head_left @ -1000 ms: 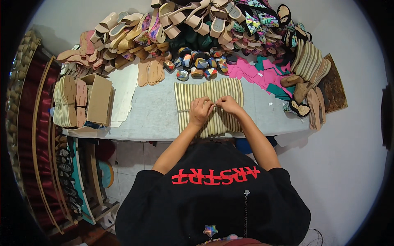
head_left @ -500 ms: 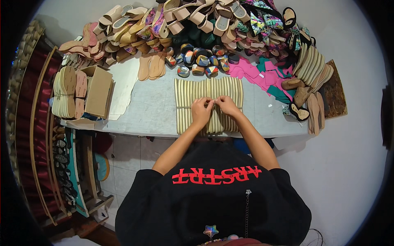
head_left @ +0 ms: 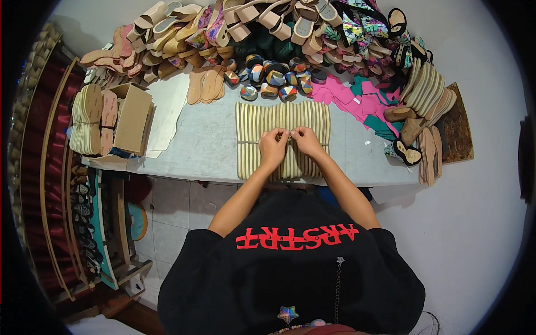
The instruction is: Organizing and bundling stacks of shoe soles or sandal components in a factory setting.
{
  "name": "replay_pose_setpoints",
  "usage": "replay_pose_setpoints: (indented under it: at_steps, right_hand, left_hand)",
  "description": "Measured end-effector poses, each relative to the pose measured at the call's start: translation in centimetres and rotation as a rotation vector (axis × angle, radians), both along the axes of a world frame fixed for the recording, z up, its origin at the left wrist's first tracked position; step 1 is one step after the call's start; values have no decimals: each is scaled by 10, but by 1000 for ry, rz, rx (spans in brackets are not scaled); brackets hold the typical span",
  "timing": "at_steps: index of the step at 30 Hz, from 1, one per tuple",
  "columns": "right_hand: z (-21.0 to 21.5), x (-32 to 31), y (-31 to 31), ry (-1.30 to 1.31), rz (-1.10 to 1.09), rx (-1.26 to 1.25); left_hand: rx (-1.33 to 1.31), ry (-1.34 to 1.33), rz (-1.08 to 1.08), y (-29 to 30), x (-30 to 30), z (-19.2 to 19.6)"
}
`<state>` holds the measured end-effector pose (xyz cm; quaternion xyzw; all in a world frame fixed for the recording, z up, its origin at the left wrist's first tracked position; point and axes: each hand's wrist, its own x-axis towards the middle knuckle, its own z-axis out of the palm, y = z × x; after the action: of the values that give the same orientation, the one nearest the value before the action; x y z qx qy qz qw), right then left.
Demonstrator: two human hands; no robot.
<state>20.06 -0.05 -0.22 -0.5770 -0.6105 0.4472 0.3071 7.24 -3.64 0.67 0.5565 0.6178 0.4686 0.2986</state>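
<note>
A bundle of shoe soles, seen edge-on as cream and brown stripes, lies on the table in front of me. A thin dark cord runs across its middle and shows at both sides of my hands. My left hand and my right hand meet above the bundle's centre, fingertips nearly touching. Both are closed in a pinch at the cord, though its ends are too small to make out between the fingers.
Finished sandals are heaped along the back, with colourful patterned heels before them. To the left stand a cardboard box and tied soles. Pink fabric pieces, another striped sole stack and a wooden board lie right.
My hands stay over the middle of the bundle, still pinching. The left fingers have shifted slightly up and left, opening a small gap between the fingertips.
</note>
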Motion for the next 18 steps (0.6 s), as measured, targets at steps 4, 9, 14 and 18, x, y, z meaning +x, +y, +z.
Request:
replay_pose_setpoints:
  at_steps: [4, 9, 14, 18]
  right_hand:
    - [11, -6, -7, -108, -41, 19]
    - [20, -10, -16, -423, -84, 105]
    - [29, -17, -28, -658, -131, 199]
    - [23, -18, -31, -769, -168, 340]
  left_hand:
    - [44, 141, 98, -10, 7, 5]
    - [134, 319, 142, -18, 7, 6]
    - [225, 519, 141, -21, 4, -10]
    - [250, 569, 139, -21, 6, -13]
